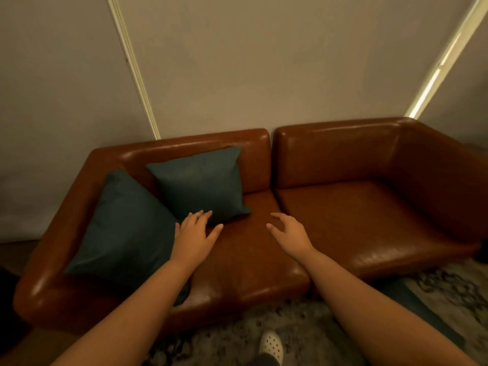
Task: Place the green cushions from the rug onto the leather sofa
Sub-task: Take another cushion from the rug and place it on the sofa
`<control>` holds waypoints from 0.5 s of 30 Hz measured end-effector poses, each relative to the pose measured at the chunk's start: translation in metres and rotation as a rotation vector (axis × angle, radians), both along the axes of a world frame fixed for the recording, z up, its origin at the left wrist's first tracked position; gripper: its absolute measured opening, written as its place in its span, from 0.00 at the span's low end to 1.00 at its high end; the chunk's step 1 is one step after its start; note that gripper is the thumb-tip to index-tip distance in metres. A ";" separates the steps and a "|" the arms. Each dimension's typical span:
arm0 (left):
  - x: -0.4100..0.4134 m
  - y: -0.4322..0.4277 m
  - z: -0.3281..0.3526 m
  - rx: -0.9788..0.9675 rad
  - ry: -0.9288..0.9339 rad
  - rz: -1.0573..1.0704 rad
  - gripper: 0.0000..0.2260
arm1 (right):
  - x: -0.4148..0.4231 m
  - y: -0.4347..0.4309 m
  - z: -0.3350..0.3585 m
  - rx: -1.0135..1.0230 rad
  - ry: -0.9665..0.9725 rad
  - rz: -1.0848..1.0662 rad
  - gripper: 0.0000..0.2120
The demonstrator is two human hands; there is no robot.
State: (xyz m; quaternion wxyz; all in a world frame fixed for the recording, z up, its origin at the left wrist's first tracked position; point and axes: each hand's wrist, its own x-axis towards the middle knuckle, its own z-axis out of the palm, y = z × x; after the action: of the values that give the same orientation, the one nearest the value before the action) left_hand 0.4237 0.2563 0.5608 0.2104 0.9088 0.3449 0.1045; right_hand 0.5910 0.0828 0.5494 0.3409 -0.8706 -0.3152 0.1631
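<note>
While my left hand [195, 233] and right hand [289, 233] are spread and hold nothing, I should push the green cushion [203, 186] snug against the leather sofa [369, 207].

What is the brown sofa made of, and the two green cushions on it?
The sofa looks like leather, real or fake: smooth, glossy brown, with bright reflections on its edges. The cushion by the armrest and the cushion against the backrest look like soft matte cloth, dark green, no shine.
</note>
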 end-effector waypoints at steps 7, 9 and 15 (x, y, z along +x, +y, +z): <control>-0.036 -0.062 -0.019 -0.032 0.058 -0.142 0.26 | -0.055 -0.087 -0.012 -0.097 0.039 -0.070 0.23; -0.036 -0.077 -0.026 -0.057 0.076 -0.194 0.27 | -0.063 -0.111 -0.014 -0.121 0.059 -0.115 0.23; -0.028 -0.126 -0.047 -0.205 0.153 -0.340 0.29 | -0.088 -0.191 -0.029 -0.202 0.143 -0.242 0.22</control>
State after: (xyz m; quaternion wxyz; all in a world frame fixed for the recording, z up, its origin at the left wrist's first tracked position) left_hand 0.3954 0.1299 0.5140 0.2894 0.9331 0.2104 -0.0376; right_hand 0.5031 -0.1083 0.5202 0.2902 -0.9181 -0.1650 0.2134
